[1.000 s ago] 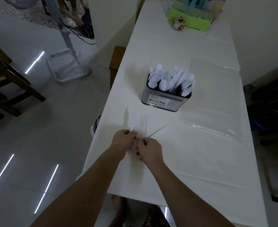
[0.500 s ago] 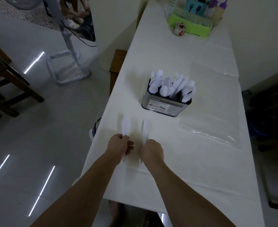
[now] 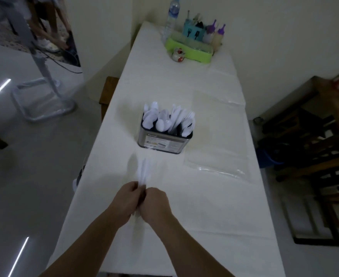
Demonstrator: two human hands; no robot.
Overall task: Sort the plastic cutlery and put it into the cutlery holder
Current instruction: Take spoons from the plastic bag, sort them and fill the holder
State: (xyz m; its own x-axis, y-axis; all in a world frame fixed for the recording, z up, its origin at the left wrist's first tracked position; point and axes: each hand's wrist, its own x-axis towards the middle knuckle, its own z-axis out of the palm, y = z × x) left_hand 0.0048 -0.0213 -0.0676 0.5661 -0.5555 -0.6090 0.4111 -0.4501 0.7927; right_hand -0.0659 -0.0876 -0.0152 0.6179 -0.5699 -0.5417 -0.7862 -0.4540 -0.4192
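A steel cutlery holder [image 3: 164, 141] stands mid-table, packed with white plastic spoons, knives and forks. Just in front of it, near the table's left edge, my left hand [image 3: 125, 200] and my right hand [image 3: 155, 203] are pressed together over the cloth. Both grip the handles of a small bunch of white plastic cutlery [image 3: 143, 171] that sticks up and forward from between them, blurred. Which pieces these are I cannot tell.
The long table has a white cloth [image 3: 204, 226]. A clear plastic bag [image 3: 218, 136] lies right of the holder. At the far end stand a green tray [image 3: 188, 51] with bottles and a teal cup, and a water bottle [image 3: 171, 17]. Dark wooden furniture [image 3: 314, 156] is at the right.
My hands, apart half a second ago with one white piece in each, have come together, and the pieces now form one bunch. The camera view has tipped up a little.
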